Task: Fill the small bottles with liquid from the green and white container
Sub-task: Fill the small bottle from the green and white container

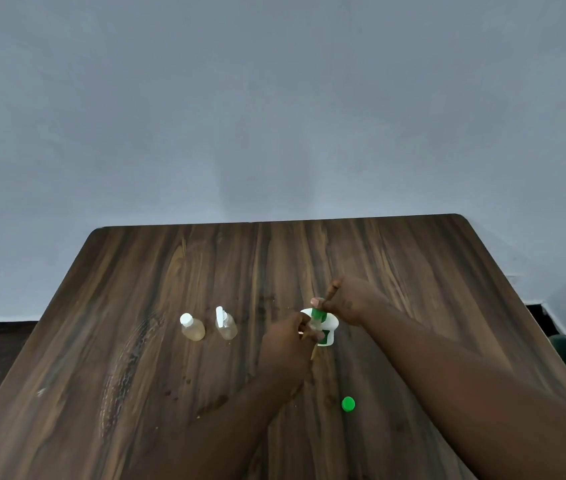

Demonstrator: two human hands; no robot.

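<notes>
- The left hand, just below the middle of the frame, has its fingers curled in, and the fingertips pinch something small and clear. It looks like a small bottle, but it is too hidden and too blurred to be sure.
- The right hand, a little right of centre, is also closed, with thumb and forefinger pinching the green top of the green and white container.
- The green and white container sits between the two hands, at the frame's centre, over the wooden table. I cannot tell whether it stands on the table or is held just above it.
- Both forearms come in from the lower right of the frame, the right one the larger and nearer.
- Small bottles clearly seen: two. One capped bottle stands left of centre with pale yellowish liquid inside. The second bottle stands just beside it to the right, its white cap tilted.
- Both stand apart from the hands, to their left.
- Loose green caps: one, a green cap lying on the table in the lower right, between the two forearms.
- Containers: one. Hands: two.
</notes>
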